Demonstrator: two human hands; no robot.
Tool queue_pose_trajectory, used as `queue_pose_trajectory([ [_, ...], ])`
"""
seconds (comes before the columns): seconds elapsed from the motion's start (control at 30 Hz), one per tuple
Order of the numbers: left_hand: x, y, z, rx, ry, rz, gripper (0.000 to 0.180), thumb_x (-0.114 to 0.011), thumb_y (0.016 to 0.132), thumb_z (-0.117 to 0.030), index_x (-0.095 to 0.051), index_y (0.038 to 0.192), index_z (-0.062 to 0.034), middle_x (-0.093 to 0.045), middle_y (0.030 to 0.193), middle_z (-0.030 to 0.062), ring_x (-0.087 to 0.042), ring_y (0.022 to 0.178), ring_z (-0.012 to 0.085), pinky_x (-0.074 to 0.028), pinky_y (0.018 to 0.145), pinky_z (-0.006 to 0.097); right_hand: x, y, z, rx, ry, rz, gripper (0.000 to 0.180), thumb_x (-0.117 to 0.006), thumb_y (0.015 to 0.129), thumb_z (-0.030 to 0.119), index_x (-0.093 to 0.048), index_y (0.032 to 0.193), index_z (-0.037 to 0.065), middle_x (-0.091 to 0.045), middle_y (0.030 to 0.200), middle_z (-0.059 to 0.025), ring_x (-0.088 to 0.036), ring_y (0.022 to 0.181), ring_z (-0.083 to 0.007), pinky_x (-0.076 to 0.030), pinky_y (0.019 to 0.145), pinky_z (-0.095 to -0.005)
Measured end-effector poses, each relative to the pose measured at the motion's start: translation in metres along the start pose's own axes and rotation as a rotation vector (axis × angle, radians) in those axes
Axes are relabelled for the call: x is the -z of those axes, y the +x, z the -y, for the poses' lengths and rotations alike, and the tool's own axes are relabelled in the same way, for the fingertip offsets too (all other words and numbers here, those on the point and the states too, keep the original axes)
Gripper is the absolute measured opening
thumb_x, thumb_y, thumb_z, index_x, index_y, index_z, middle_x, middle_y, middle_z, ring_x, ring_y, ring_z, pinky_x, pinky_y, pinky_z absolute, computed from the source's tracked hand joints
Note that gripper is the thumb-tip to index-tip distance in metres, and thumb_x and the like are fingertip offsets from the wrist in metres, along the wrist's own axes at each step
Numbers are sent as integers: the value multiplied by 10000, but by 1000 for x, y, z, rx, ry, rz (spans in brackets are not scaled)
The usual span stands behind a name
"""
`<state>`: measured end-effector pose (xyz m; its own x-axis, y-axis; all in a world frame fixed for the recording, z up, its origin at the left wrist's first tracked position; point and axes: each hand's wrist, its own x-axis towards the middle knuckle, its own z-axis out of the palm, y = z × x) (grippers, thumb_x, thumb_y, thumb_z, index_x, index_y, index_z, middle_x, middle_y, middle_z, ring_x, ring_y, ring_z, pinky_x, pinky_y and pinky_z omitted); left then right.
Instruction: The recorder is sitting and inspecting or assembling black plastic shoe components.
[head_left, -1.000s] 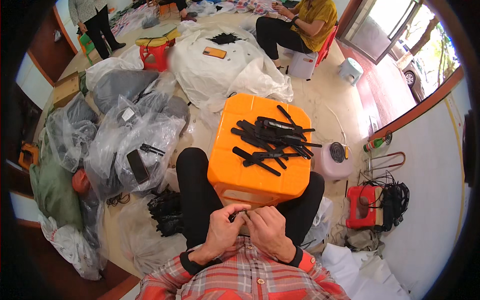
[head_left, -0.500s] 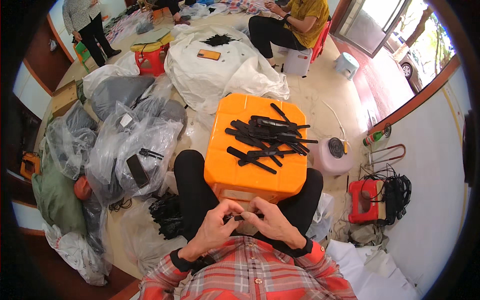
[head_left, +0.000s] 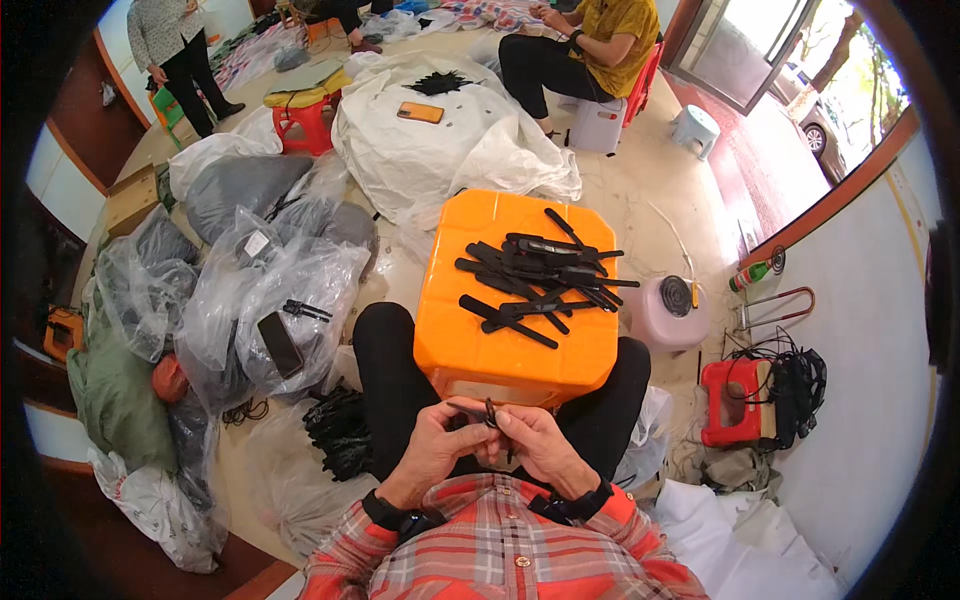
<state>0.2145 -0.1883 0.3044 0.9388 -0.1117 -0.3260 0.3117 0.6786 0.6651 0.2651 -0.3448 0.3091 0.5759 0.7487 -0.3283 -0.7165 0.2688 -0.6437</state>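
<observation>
My left hand (head_left: 432, 446) and my right hand (head_left: 545, 446) meet in front of my lap, both closed in a pinch. Between their fingertips is a small black strip (head_left: 491, 412), bent into a curve; the fingers hide much of it. Just beyond them stands an orange plastic stool (head_left: 448, 345) between my knees. On its top lies a loose heap of flat black strips (head_left: 540, 272) with rounded ends, crossing each other at many angles.
Clear plastic bags (head_left: 215, 300) crowd the left, with a dark phone (head_left: 280, 345) on one. A white sheet (head_left: 385, 150) lies ahead, bearing an orange phone (head_left: 420, 113). A person in yellow (head_left: 615, 50) sits beyond. At right stand a pink container (head_left: 660, 320) and a red stool (head_left: 715, 400).
The black strip has turned from lying roughly level to a bent, more upright shape between my fingertips. My hands have drawn closer together. The heap on the stool looks the same.
</observation>
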Motion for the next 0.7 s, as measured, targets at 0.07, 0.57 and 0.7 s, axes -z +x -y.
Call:
queue_pose_trajectory([
  [0.07,8,1,5,-20,17,10,203,-603,782,22,-558,979,10,-601,772,77,-596,649,140,-482,576,226,3,0,-2,-1,-138,3,261,-472,917,234,-550,943,-14,-574,801,-36,-539,723,-107,-442,678,-239],
  [0.57,3,7,22,-318,188,13,158,-627,734,2,-542,867,-7,-554,788,31,-578,636,105,-470,602,220,-8,1,7,-29,173,-109,133,-563,867,179,-567,929,62,-550,811,9,-517,689,-74,-430,587,-197],
  [0.7,-5,8,21,-351,200,-8,143,-625,737,-6,-542,854,0,-533,761,25,-572,622,97,-444,563,202,-8,0,9,-33,206,-104,97,-563,863,157,-562,898,67,-554,832,0,-523,711,-92,-435,605,-222],
])
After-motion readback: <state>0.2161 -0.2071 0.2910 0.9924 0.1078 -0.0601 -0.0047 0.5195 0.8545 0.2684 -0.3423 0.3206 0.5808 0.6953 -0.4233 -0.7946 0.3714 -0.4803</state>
